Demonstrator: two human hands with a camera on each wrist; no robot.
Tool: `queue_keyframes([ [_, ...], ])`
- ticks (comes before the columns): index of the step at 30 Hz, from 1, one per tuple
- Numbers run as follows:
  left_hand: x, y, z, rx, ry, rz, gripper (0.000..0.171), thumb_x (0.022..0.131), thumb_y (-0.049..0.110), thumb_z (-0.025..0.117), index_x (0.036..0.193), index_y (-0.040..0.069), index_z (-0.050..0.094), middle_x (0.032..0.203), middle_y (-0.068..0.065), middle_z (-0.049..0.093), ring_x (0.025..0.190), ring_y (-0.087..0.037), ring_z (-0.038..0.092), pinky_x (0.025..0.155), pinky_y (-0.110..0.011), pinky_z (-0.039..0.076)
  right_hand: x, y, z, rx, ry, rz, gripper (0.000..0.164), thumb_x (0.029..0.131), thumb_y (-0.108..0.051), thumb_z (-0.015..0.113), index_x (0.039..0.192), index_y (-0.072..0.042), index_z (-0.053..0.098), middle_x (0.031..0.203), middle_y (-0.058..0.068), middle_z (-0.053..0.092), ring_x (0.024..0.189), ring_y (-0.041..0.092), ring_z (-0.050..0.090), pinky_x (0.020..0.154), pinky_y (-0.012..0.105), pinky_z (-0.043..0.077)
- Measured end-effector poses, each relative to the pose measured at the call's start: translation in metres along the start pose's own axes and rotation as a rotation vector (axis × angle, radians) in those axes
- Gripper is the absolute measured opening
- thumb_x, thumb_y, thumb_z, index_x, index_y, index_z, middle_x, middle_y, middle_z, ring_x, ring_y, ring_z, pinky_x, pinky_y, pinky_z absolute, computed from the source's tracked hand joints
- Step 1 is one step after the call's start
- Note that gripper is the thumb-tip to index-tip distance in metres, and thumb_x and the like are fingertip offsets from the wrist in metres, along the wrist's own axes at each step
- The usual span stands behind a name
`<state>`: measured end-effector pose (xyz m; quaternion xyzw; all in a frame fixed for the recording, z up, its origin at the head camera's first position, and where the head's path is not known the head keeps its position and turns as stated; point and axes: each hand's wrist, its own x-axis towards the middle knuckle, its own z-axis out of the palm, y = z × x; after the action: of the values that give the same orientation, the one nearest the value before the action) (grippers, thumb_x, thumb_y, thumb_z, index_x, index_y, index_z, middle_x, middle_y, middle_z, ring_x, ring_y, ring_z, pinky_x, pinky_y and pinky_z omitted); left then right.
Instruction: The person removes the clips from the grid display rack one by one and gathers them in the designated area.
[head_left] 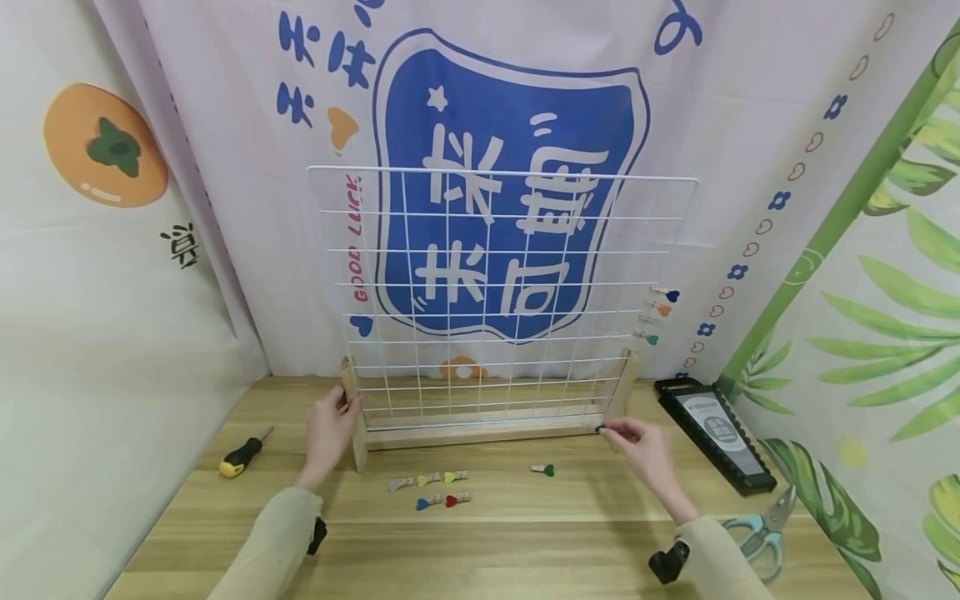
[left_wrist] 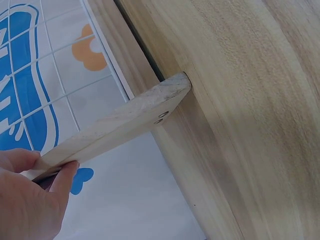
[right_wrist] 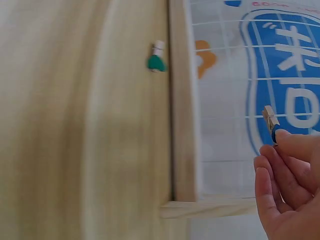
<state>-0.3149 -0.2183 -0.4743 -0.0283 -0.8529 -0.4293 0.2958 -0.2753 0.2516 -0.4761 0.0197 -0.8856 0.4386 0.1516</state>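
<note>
Now, right hand (head_left: 647,447): its fingertips (right_wrist: 282,142) pinch a small wooden clip with a blue end (right_wrist: 270,122), held up in front of the lower right part of the wire grid, just beside the stand's right upright.
Left hand (head_left: 330,429): thumb and fingers (left_wrist: 62,175) are curled round the left wooden upright (left_wrist: 115,130) of the stand and grip it near its top edge.
Wire grid (head_left: 502,292): a white mesh panel standing upright in the wooden stand, in front of a cloth printed with a big blue badge.
Wooden stand (head_left: 480,429): a low rail between two short uprights, resting on the table near its back edge.
Clips on the grid (head_left: 660,312): a few heart-tipped clips are fixed down the panel's right edge, one above another.
Loose clips (head_left: 438,490): several lie on the table just in front of the rail, between the two hands; a green one (head_left: 543,470) lies apart, nearer the right hand.
Screwdriver (head_left: 242,454): yellow and black, on the table left of the left hand.
Scissors (head_left: 765,529): pale blue handles, at the table's right side beside the right sleeve.
Black tray (head_left: 716,433): lies flat to the right of the stand.
Table (head_left: 525,542): light wood.
</note>
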Motion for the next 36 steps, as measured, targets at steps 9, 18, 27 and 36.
queue_keyframes([
  [9, 0.000, -0.002, 0.001, -0.020, 0.004, -0.011, 0.006, 0.088, -0.006, 0.066, 0.086, -0.010, 0.062, 0.098, -0.034, 0.071, 0.096, -0.049, 0.070, 0.080, -0.054, 0.060, -0.007, 0.025, 0.030, -0.040, -0.091, -0.014, 0.008, 0.085, -0.008, 0.077, 0.092, -0.005, 0.076, 0.088, 0.011, 0.078, 0.073, 0.008, 0.069, 0.065, 0.014, 0.054],
  [18, 0.000, -0.001, 0.001, -0.034, -0.001, -0.017, 0.007, 0.088, -0.007, 0.065, 0.092, -0.013, 0.064, 0.102, -0.035, 0.069, 0.098, -0.050, 0.069, 0.081, -0.053, 0.059, -0.011, 0.031, 0.045, -0.129, -0.123, -0.024, 0.006, 0.081, -0.008, 0.079, 0.087, -0.010, 0.076, 0.086, 0.007, 0.078, 0.073, 0.011, 0.069, 0.066, 0.016, 0.056],
  [27, 0.000, -0.002, 0.000, -0.049, -0.004, -0.036, 0.010, 0.088, -0.006, 0.065, 0.095, -0.013, 0.065, 0.105, -0.035, 0.069, 0.101, -0.049, 0.068, 0.082, -0.053, 0.058, -0.014, 0.034, 0.050, -0.192, -0.143, -0.050, 0.006, 0.080, -0.010, 0.080, 0.083, -0.014, 0.077, 0.084, 0.001, 0.078, 0.074, 0.008, 0.069, 0.066, 0.016, 0.054],
  [36, 0.001, -0.004, 0.001, -0.036, -0.007, -0.035, 0.009, 0.089, -0.005, 0.065, 0.094, -0.012, 0.065, 0.103, -0.034, 0.070, 0.099, -0.048, 0.069, 0.082, -0.052, 0.059, -0.015, 0.034, 0.049, -0.220, -0.154, -0.087, 0.006, 0.078, -0.009, 0.081, 0.081, -0.013, 0.078, 0.083, 0.002, 0.077, 0.072, 0.008, 0.068, 0.064, 0.016, 0.054],
])
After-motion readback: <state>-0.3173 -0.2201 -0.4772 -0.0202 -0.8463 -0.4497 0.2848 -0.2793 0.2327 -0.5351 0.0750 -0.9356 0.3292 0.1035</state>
